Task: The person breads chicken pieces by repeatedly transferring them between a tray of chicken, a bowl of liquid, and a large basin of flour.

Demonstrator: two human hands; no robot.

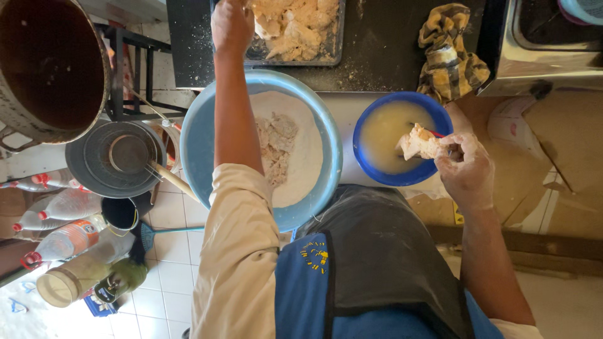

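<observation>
- My right hand (466,168) has its grip pinched on a pale, wet piece of chicken (419,143), held just over the small blue bowl (367,125) of yellowish batter.
- Risk, as I judge it: the piece looks slick, held only by fingertips, so it could slip back and splash batter, or drip onto the counter (389,50) if carried across.
- My left hand (231,25) reaches up to the dark tray (336,37) of coated pieces at the top edge; its fingers are cut off by the frame, so I cannot tell whether that grip is apart or closed.
- My left forearm crosses above the big light-blue basin (201,132) of flour, where one floured piece (276,141) lies; a dropped elbow could drag the sleeve through it.
- A checked cloth (449,53) sits near the small bowl.
</observation>
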